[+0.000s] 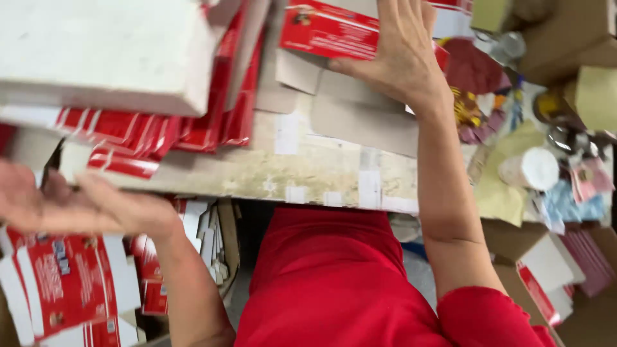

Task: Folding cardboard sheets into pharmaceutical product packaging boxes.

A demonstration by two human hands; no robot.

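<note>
Right hand (402, 54) flat, fingers spread, pressing red flat carton (328, 29) onto worktop (257, 170), pinning it in place. Left hand (77, 209) blurred, open, grasping nothing, above stack of red carton blanks (61, 289) below worktop edge.

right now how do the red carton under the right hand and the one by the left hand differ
The red carton under the right hand lies on the worktable, mostly plain red, pinned by the right hand. The red carton by the left hand sits below the table edge, opened flat with white flaps showing; the blurred left hand hovers above it, contact unclear. Both are red printed cardboard.
</note>
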